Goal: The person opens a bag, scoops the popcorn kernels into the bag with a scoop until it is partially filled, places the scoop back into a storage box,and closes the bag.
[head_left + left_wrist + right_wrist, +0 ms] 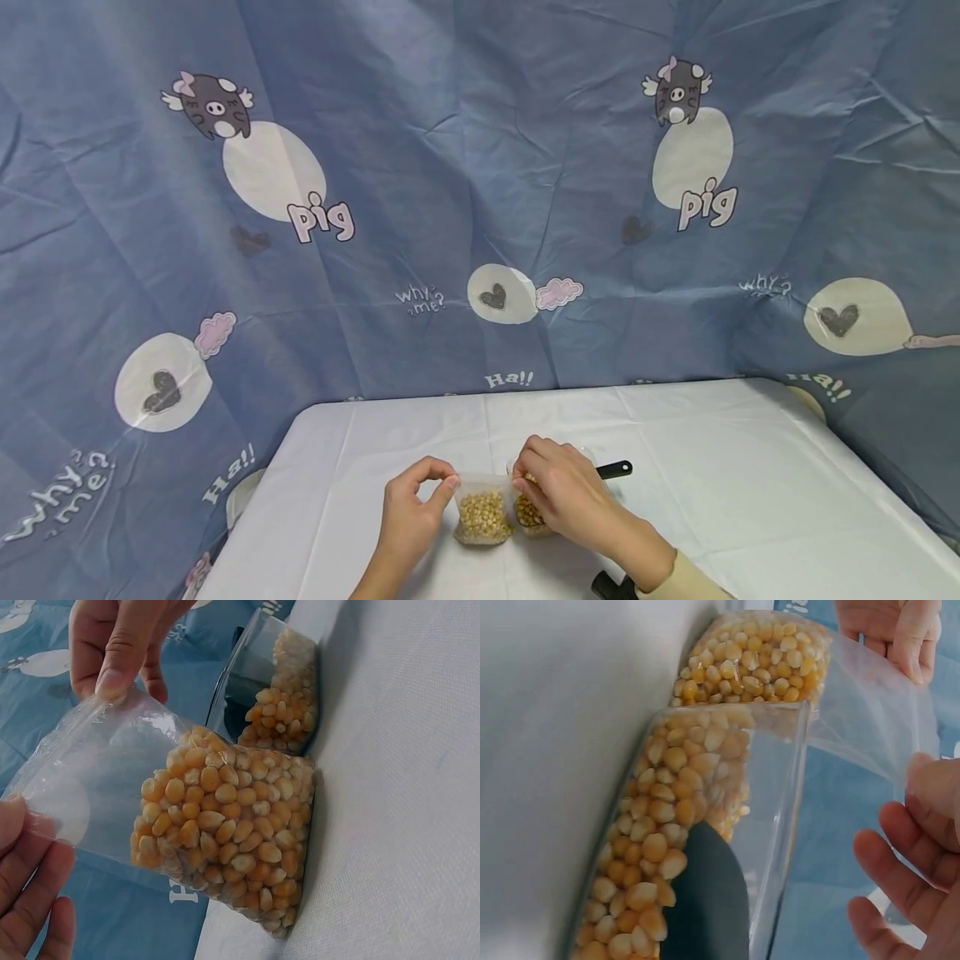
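A clear plastic zip bag filled with corn kernels stands upright on the white table. My left hand pinches the bag's top left corner between thumb and finger. At the opposite top corner, my right hand pinches the plastic the same way. The bag's upper part is stretched flat between the two hands, above the kernels. Right beside the bag, partly behind my right hand, is a clear container holding more kernels. A black utensil with a broad dark end rests in it, its handle sticking out to the right.
The white tablecloth covers the table. Behind it hangs a blue cloth printed with pigs and hearts. A black object shows by my right wrist at the bottom of the head view.
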A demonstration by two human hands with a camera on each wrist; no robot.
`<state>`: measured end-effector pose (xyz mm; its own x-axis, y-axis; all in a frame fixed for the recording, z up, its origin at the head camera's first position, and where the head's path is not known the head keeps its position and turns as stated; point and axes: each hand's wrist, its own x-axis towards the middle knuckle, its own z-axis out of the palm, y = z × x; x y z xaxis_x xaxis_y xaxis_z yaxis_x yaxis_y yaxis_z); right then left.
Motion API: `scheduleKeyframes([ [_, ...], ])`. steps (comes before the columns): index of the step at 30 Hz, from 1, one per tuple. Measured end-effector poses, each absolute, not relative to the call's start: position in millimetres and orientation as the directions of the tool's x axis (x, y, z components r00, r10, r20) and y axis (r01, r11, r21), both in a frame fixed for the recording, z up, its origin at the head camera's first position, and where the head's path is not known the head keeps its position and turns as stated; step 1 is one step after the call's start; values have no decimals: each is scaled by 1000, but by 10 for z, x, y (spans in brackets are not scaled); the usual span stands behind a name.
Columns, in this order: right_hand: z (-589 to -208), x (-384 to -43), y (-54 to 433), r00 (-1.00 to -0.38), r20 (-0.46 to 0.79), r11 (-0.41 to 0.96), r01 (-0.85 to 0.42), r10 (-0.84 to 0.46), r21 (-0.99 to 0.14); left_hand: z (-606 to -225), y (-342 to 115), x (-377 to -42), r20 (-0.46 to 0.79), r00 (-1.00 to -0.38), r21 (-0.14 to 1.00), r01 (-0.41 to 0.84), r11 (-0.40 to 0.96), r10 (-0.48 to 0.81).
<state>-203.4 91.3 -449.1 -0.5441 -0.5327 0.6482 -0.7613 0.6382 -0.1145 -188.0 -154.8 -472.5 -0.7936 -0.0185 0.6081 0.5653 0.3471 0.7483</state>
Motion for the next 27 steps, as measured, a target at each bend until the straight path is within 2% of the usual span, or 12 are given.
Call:
scheduleKeyframes([
  [7,-4521,-2076,939,-499,698,649,-758,-513,-65,-4738,-1554,-1892,618,-786,742,574,346,-20],
  [12,-4511,-2102,924,-484,721,634,-769,-496,-80,-4723,-1609,-1912,645,-764,715,609,342,13],
  [21,-4404,-2101,785,-484,734,601,-789,-476,-130,-4535,-1863,-1913,668,-726,683,685,253,163],
  [24,-4393,-2105,735,-482,735,590,-795,-477,-138,-4494,-1964,-1925,638,-739,696,673,249,216],
  [27,-4413,-2117,694,-493,725,592,-792,-481,-145,-4477,-2052,-1940,555,-792,738,609,289,252],
])
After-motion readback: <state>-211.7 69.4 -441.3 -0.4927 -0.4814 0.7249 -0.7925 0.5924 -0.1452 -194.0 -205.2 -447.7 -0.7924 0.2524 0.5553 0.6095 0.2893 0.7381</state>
